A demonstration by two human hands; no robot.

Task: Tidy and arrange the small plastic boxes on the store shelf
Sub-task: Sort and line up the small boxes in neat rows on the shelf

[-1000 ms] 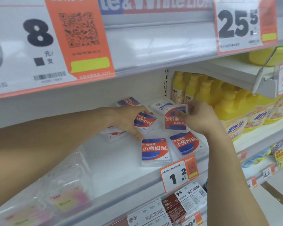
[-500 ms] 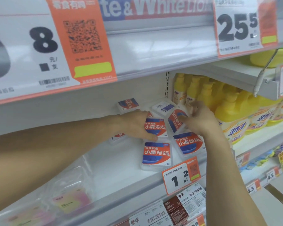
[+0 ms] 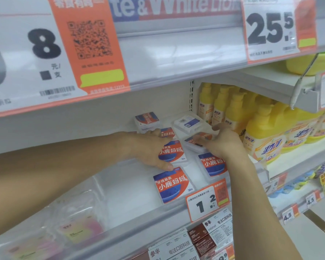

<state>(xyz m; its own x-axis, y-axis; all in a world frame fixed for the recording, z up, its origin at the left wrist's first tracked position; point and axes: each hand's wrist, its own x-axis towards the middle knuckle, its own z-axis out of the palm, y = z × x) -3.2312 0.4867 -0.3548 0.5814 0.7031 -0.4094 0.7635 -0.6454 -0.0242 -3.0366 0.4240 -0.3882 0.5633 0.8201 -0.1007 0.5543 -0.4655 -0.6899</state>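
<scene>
Clear squarish plastic boxes with glossy red-and-blue labels, that's the stuff on this white shelf [image 3: 131, 192]. Left hand [image 3: 150, 147] lies flat, fingers spread, pressing on the middle box [image 3: 174, 152], label up and text reading left to right. Right hand [image 3: 223, 143] pinches a tilted box [image 3: 197, 140] just behind the front-right box [image 3: 212, 164]. Front box [image 3: 172, 185] sits slightly skewed (one back box [image 3: 188, 122] shows its barcode). Yellow pump bottles [image 3: 261, 132] stand right.

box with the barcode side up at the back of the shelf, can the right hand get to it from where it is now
Probably yes. The right hand rests on a tilted box just in front of the barcode-side-up box, with nothing between them. The yellow bottles stand off to the side, and the shelf above looks to leave room.
</scene>
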